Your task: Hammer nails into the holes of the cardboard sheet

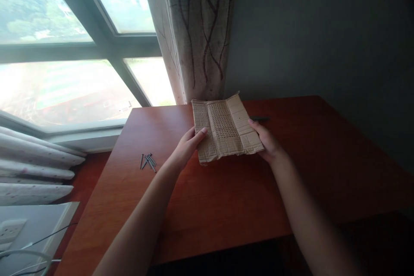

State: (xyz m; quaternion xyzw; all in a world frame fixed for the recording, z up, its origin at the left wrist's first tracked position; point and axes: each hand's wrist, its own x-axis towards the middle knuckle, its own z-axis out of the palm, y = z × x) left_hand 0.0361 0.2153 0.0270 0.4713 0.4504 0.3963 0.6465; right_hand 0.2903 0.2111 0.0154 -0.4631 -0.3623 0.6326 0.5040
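**Both hands hold cardboard at frame centre**

Over the worktop (226, 207), the left hand (189, 144) and right hand (267, 140) each have their grip clamped on a side edge of the cardboard (224, 129), the left thumb on top. The cardboard has rows of holes down its middle. Nails (148, 161) lie left of the left hand. A dark object (259, 118) lies just beyond the right hand. A curtain (197, 30) and window (64, 51) fill the upper left.

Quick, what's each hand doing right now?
Left hand: closed on the cardboard sheet, at its left edge.
Right hand: closed on the same sheet's right edge.
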